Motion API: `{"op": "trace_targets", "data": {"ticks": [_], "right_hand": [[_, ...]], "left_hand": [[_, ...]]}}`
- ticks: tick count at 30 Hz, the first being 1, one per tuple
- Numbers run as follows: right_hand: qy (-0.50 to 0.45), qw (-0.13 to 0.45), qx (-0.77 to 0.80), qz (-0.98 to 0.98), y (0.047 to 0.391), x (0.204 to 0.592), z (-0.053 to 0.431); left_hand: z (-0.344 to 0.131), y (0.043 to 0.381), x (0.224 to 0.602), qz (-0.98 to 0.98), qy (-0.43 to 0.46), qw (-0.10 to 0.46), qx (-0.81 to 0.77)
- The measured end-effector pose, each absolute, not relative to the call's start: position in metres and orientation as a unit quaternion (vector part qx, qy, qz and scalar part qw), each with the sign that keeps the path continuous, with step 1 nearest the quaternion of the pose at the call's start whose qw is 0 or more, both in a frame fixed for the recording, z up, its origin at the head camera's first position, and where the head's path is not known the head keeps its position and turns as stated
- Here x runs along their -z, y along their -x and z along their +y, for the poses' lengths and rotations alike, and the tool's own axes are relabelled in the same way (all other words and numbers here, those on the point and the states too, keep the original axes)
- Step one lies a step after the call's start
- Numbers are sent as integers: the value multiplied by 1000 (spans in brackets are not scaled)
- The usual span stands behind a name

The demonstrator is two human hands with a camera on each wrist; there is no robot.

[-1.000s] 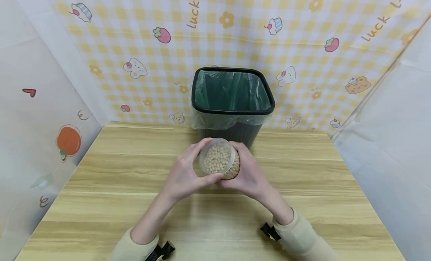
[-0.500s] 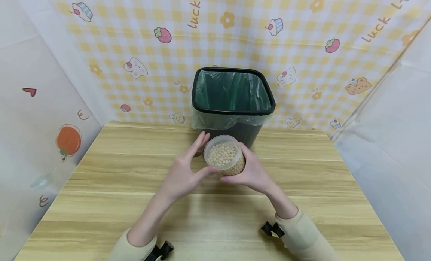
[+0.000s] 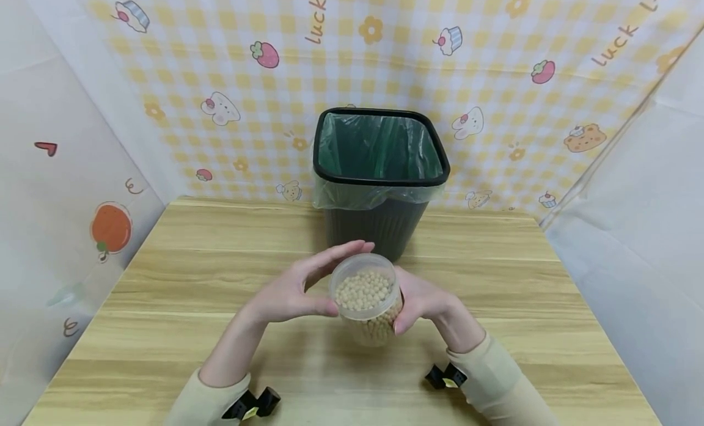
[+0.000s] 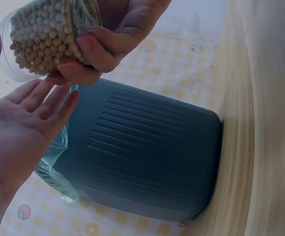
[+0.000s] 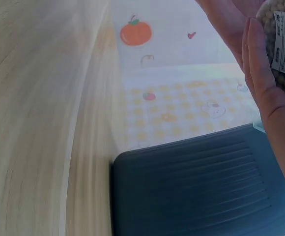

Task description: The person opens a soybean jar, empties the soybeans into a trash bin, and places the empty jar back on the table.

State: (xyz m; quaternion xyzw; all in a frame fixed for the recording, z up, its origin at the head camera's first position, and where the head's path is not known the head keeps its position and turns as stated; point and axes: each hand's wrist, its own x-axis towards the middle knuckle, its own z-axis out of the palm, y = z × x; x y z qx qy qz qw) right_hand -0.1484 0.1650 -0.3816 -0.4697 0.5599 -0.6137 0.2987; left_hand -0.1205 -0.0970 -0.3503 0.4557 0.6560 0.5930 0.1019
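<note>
While your right hand (image 3: 429,297) grips the jar of pale beads (image 3: 364,291) above the worktop (image 3: 165,304), your left hand (image 3: 288,294) stands beside it, fingers extended. The wood-grained worktop runs back to a dark bin (image 3: 371,221) lined with a translucent bag (image 3: 379,197); behind hangs a yellow-checked cloth (image 3: 396,71), with pale sheeting (image 3: 649,200) at either side. Compared with one second earlier, the jar is nearer you, exposing more of the bin's front.

Jar (image 3: 365,301) found nearer me in my right hand (image 3: 425,297) — farther from the bin (image 3: 374,221), more of its side showing.
</note>
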Motion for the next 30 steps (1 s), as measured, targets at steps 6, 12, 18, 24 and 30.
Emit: {"op": "trace_targets", "data": {"ticks": [6,12,18,24,30], "right_hand": [[467,274,575,614,143,375,164],[393,187,536,723,130,366,162],[328,24,468,820,117,362,150],[267,-138,425,854,106,368,133],[245,-245,385,856,102,373,125]], "left_hand": [[-95,117,347,673,-454,119,-572],[-95,114,344,704,-414,110,-566],[-92,111,340,760,-347,63,-547],[-83,98,336,804,-240,-8,-545],[-65,83,330,837,-134,-64,-526]]}}
